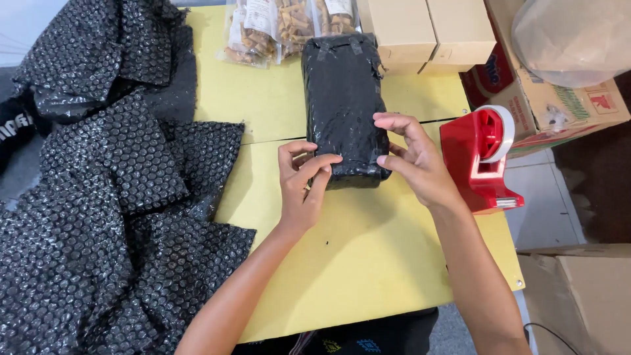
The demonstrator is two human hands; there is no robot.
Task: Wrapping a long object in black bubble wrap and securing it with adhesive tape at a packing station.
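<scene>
Head view: the left hand [303, 177] and right hand [413, 158] pinch the near end of a black wrapped parcel [343, 98] on the yellow bench [368, 256], contents hidden. Beside it, a red tape dispenser [483, 158]; beyond, snack bags [282, 26] cut off.

Bare yellow table [368, 263] lies open at six o'clock of the wrapped black parcel [345, 92]. A red tape dispenser [480, 164] crowds three o'clock, heaped black bubble wrap [112, 197] blocks nine, and snack bags [269, 29] with cardboard boxes [427, 29] close twelve.

Centre: wrapped parcel [343, 108] on table [368, 263].
Left: bubble wrap [112, 197].
Right: tape dispenser [483, 161].
Top: snack bags [276, 29], boxes [427, 33].
</scene>
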